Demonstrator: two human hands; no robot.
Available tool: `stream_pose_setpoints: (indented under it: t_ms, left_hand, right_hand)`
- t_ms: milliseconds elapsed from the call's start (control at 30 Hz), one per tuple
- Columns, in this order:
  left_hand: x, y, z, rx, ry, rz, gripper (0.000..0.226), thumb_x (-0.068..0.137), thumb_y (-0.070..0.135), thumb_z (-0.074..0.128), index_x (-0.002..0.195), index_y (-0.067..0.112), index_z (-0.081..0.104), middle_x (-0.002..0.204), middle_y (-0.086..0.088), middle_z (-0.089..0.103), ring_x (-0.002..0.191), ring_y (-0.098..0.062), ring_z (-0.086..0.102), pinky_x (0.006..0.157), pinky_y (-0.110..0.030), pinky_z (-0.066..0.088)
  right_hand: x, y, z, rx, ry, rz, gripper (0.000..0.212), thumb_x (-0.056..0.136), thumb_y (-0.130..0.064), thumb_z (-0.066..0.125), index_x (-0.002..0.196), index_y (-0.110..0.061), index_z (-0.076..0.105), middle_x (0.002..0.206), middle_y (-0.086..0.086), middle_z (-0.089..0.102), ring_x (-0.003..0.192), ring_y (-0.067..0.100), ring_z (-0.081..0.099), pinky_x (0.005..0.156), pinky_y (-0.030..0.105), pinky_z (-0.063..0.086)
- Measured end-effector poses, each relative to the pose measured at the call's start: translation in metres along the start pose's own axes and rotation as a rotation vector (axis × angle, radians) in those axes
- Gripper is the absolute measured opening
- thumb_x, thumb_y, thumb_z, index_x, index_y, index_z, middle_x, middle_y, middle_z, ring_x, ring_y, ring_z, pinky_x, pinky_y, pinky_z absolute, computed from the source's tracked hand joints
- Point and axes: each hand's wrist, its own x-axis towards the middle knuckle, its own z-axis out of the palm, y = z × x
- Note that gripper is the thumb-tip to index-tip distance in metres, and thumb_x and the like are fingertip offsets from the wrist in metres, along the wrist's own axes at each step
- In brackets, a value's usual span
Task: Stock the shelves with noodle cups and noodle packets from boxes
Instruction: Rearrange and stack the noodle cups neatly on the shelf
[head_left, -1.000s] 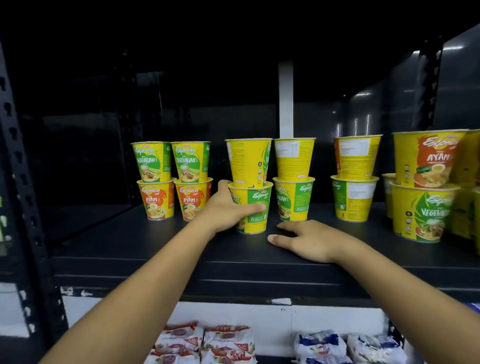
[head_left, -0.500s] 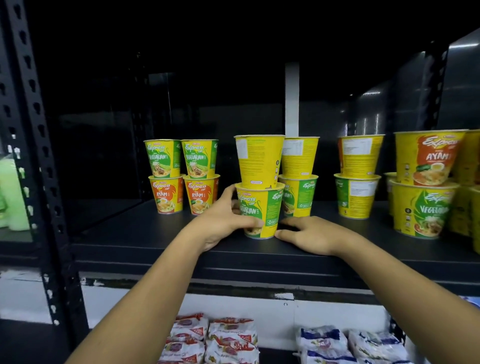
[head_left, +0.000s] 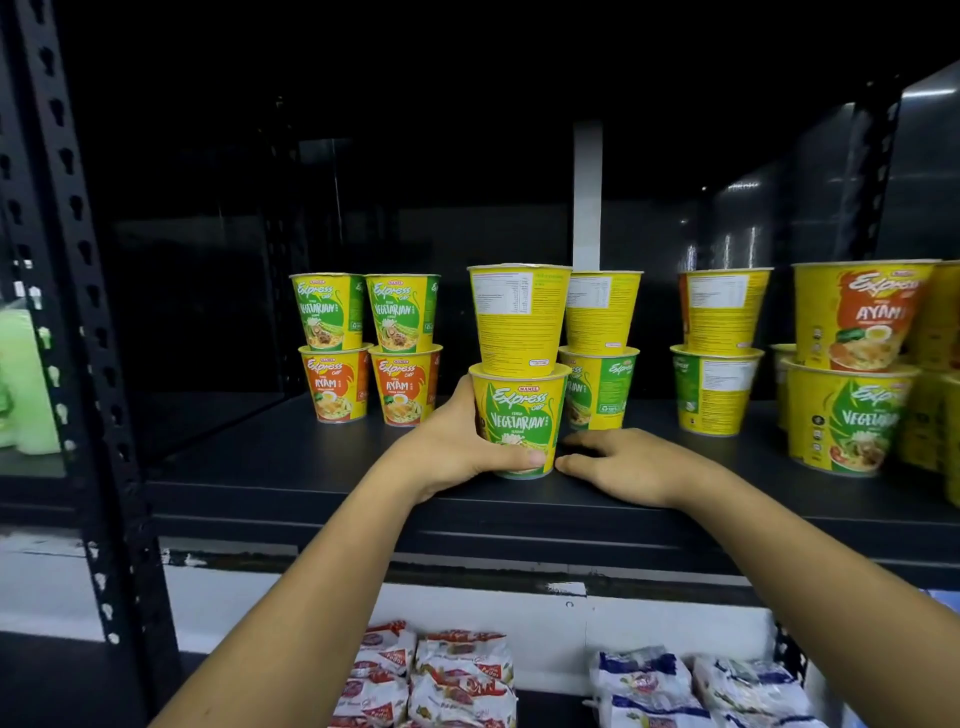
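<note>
The left hand wraps around the lower Vegetarian noodle cup, thumb across its front near the base; the fingers behind the cup are hidden. That cup stands on the dark shelf near the front edge, with a second yellow cup stacked on it, back label facing out, print too small to read. The right hand lies flat and empty on the shelf, fingertips just beside the cup's base. The Ayam cup stack at right is blurred. Below, noodle packets are cut off by the frame.
</note>
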Motion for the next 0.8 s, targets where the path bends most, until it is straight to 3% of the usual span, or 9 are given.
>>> stream_pose_setpoints:
  t_ms: [100, 200, 333, 433, 500, 567, 733, 800]
  left_hand:
    - [-0.001, -0.003, -0.002, -0.021, 0.009, -0.02, 0.095, 0.069, 0.027, 0.096, 0.142, 0.037, 0.037, 0.128, 0.015, 0.065, 0.115, 0.0, 0.063, 0.1, -0.026, 0.053]
    - [-0.002, -0.004, -0.003, -0.036, 0.014, -0.019, 0.094, 0.069, 0.025, 0.096, 0.141, 0.036, 0.038, 0.128, 0.014, 0.066, 0.115, -0.004, 0.066, 0.103, -0.033, 0.054]
    - [-0.002, -0.002, -0.003, -0.05, 0.016, -0.026, 0.094, 0.069, 0.024, 0.096, 0.142, 0.034, 0.038, 0.126, 0.014, 0.066, 0.113, -0.003, 0.066, 0.101, -0.032, 0.055]
    - [-0.003, -0.002, -0.003, -0.061, 0.016, -0.02, 0.095, 0.068, 0.023, 0.097, 0.141, 0.035, 0.037, 0.125, 0.014, 0.066, 0.113, -0.003, 0.066, 0.099, -0.03, 0.055]
    - [-0.003, -0.002, -0.003, -0.068, 0.012, -0.021, 0.095, 0.068, 0.022, 0.097, 0.142, 0.035, 0.037, 0.125, 0.014, 0.066, 0.112, -0.003, 0.066, 0.097, -0.029, 0.056]
    - [-0.003, -0.002, -0.003, -0.069, 0.009, -0.022, 0.097, 0.067, 0.024, 0.097, 0.143, 0.034, 0.037, 0.126, 0.014, 0.067, 0.113, -0.004, 0.066, 0.099, -0.031, 0.056]
    - [-0.002, -0.004, -0.004, -0.067, 0.011, -0.026, 0.099, 0.066, 0.026, 0.098, 0.143, 0.034, 0.037, 0.125, 0.014, 0.067, 0.113, -0.004, 0.067, 0.102, -0.035, 0.055]
    - [-0.002, -0.004, -0.004, -0.069, 0.006, -0.021, 0.098, 0.067, 0.025, 0.098, 0.143, 0.034, 0.037, 0.125, 0.014, 0.067, 0.112, -0.003, 0.067, 0.101, -0.034, 0.056]
  right_hand:
    - [-0.003, -0.001, -0.001, 0.073, 0.036, -0.006, 0.053, 0.1, -0.049, 0.051, 0.151, -0.031, 0.049, 0.159, -0.005, 0.043, 0.145, 0.018, 0.039, 0.118, 0.033, 0.032]
    - [-0.006, 0.0, -0.005, 0.206, 0.177, -0.017, 0.049, 0.1, -0.038, 0.058, 0.148, -0.028, 0.053, 0.15, -0.003, 0.054, 0.135, 0.017, 0.05, 0.109, 0.029, 0.037]
    - [-0.006, -0.007, -0.013, 0.63, 0.404, -0.043, 0.048, 0.097, -0.036, 0.066, 0.143, -0.032, 0.055, 0.135, -0.011, 0.063, 0.124, 0.009, 0.057, 0.104, 0.029, 0.041]
    - [0.001, -0.024, -0.02, 0.952, 0.37, -0.1, 0.067, 0.089, -0.043, 0.072, 0.149, -0.028, 0.047, 0.14, -0.007, 0.061, 0.13, 0.012, 0.055, 0.114, 0.043, 0.04]
    - [0.007, -0.038, -0.028, 1.049, 0.335, -0.135, 0.094, 0.071, -0.05, 0.078, 0.154, -0.026, 0.04, 0.143, -0.005, 0.059, 0.132, 0.015, 0.054, 0.114, 0.045, 0.038]
    - [0.014, -0.052, -0.037, 1.116, 0.295, -0.155, 0.104, 0.061, -0.046, 0.08, 0.154, -0.023, 0.04, 0.139, -0.003, 0.063, 0.131, 0.019, 0.056, 0.112, 0.045, 0.038]
    - [0.022, -0.068, -0.049, 1.136, 0.222, -0.203, 0.053, 0.087, -0.019, 0.072, 0.138, -0.021, 0.058, 0.122, 0.0, 0.074, 0.119, 0.024, 0.064, 0.101, 0.04, 0.046]
    - [0.023, -0.068, -0.05, 1.119, 0.244, -0.187, 0.054, 0.086, -0.021, 0.075, 0.137, -0.021, 0.057, 0.12, -0.002, 0.074, 0.116, 0.023, 0.066, 0.1, 0.039, 0.049]
